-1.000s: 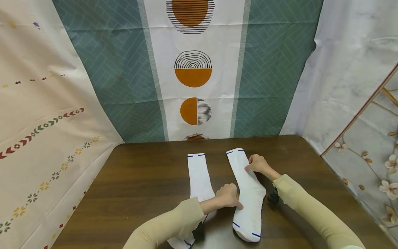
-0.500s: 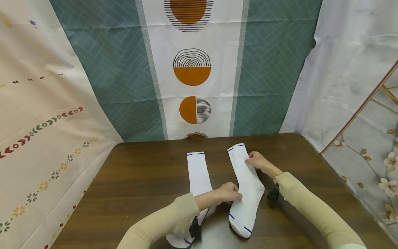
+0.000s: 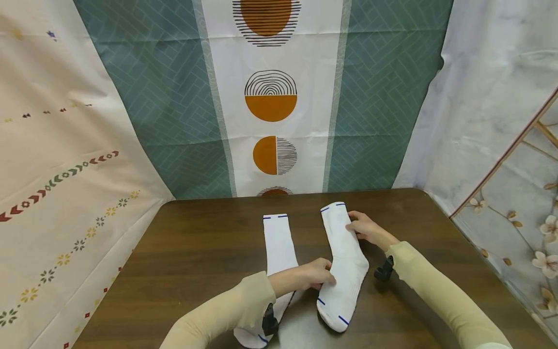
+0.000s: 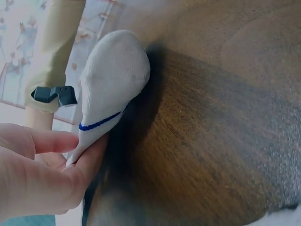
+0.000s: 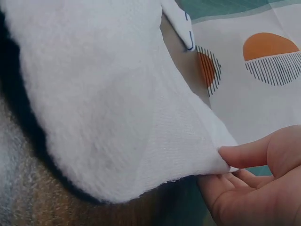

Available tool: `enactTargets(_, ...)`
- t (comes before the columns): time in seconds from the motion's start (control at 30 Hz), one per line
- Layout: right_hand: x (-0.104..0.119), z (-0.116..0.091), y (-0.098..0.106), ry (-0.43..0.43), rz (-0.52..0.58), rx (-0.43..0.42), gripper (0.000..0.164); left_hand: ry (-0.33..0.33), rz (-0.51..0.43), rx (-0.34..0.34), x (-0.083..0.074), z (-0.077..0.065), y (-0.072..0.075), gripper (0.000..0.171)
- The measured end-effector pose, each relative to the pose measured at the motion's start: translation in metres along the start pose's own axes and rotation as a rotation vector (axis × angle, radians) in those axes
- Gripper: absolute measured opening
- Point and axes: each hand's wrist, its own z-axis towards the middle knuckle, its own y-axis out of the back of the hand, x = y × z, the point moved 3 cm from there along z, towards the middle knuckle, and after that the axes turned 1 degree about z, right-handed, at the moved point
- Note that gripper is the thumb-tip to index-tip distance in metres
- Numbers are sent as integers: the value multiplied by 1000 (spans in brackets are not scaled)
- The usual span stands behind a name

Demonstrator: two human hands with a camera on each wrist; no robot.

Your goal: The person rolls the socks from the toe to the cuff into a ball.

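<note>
A white sock (image 3: 346, 257) with blue dashes at cuff and toe is held at both sides, cuff pointing away, toe toward the person. My left hand (image 3: 318, 274) pinches its left edge near the foot; in the left wrist view, thumb and fingers (image 4: 89, 160) squeeze a fold beside the blue line. My right hand (image 3: 368, 229) pinches the right edge of the leg below the cuff; the right wrist view shows the thumb (image 5: 247, 154) on top of the fabric. A matching sock (image 3: 279, 245) lies to the left, partly hidden under my left forearm.
Both socks are over a dark brown wooden table (image 3: 196, 252). Behind it hangs a patterned cloth (image 3: 270, 169), with a cream cloth (image 3: 87, 194) at left and a floral one (image 3: 514, 194) at right. Each wrist carries a small black camera (image 3: 383, 270).
The held sock has shifted left, its toe end swinging closer to the other sock. My left hand has moved slightly left and away with it. The left sock stays put.
</note>
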Motion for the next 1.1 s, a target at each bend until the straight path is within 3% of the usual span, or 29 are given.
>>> enactTargets(0.67, 12, -3, -7, 48, 51, 37, 64, 22, -87, 73, 1, -10, 7, 41)
enactTargets(1.1, 17, -4, -9, 78, 77, 59, 65, 17, -72, 94, 1, -15, 16, 29)
